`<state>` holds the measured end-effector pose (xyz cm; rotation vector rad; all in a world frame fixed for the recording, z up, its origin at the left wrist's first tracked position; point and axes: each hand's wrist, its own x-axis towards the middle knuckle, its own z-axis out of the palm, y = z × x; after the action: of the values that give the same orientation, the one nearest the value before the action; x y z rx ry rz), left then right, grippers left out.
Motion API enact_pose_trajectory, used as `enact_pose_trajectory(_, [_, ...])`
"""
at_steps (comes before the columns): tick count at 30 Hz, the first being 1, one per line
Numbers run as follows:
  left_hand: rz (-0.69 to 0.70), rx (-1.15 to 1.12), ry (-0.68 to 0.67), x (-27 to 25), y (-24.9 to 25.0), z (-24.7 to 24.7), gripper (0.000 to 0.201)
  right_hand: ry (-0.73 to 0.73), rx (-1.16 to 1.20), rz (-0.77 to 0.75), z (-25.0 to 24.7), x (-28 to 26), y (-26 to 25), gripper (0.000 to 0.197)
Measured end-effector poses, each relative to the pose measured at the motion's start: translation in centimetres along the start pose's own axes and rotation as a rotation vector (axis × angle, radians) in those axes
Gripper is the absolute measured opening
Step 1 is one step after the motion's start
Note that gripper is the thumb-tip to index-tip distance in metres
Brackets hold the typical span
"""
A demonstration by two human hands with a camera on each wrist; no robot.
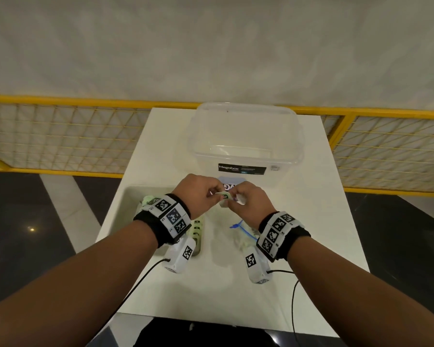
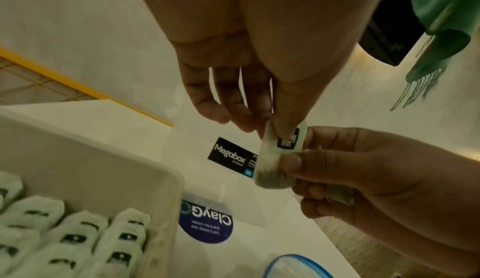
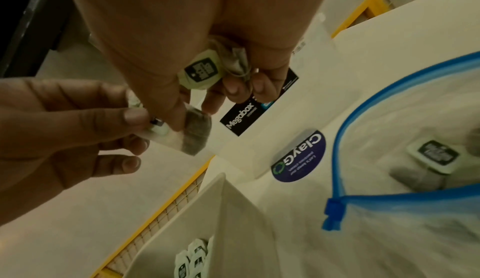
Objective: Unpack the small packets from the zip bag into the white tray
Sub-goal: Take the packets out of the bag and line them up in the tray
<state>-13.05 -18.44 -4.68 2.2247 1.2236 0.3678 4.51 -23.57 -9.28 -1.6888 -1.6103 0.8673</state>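
Above the table both hands meet on one small packet (image 1: pixel 224 196), a pale tea-bag sachet with a black label. My left hand (image 1: pixel 214 194) pinches its labelled top (image 2: pixel 285 140) between thumb and fingers. My right hand (image 1: pixel 232 200) pinches its side, and a second packet (image 3: pixel 205 71) sits tucked in that hand's curled fingers. The white tray (image 1: pixel 128 196) lies under my left wrist with several packets (image 2: pixel 78 241) in rows. The zip bag (image 1: pixel 241 231), with a blue zip (image 3: pixel 340 159), lies open below my right hand, one packet (image 3: pixel 433 157) showing inside.
A clear Megabox container (image 1: pixel 243 136) stands at the back of the white table (image 1: pixel 323 221). A round blue ClayG sticker (image 2: pixel 205 225) lies between it and the tray. A yellow mesh fence (image 1: pixel 60 136) runs behind the table. Cables trail off the near edge.
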Motion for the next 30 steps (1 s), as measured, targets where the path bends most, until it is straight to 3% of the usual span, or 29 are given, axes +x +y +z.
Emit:
enact_pose_trajectory(6, [-0.022,0.196,-0.104,-0.6,-2.6,-4.4,0.011,-0.101,-0.05,0.024,2.8,1.5,-2.8,0.012])
enact_pose_trajectory(11, [-0.021,0.265,-0.088,-0.5,-6.3,-8.5,0.01,-0.098,0.066,0.066,5.0,2.5,-4.5,0.027])
enact_pose_trajectory(15, [-0.131,0.434,-0.154,-0.2,-11.0,-10.8,0.009,-0.078,0.137,0.149,6.2,3.1,-5.2,0.018])
enact_pose_trajectory(18, [-0.208,0.603,-0.349,-0.3,-13.9,-10.4,0.011,-0.098,0.118,0.203,6.9,3.2,-5.6,0.014])
enact_pose_trajectory(23, [-0.226,0.726,-0.712,0.1,-17.0,-7.0,0.01,-0.135,0.148,0.207,8.6,2.7,-5.3,0.01])
enact_pose_trajectory(27, [-0.19,0.841,-0.749,1.2,-20.2,-4.9,0.01,-0.136,0.173,0.244,9.1,2.1,-5.3,0.008])
enact_pose_trajectory(30, [-0.155,0.858,-0.66,1.1,-20.2,-4.6,0.018,-0.147,0.268,0.327,9.5,1.8,-5.3,0.009])
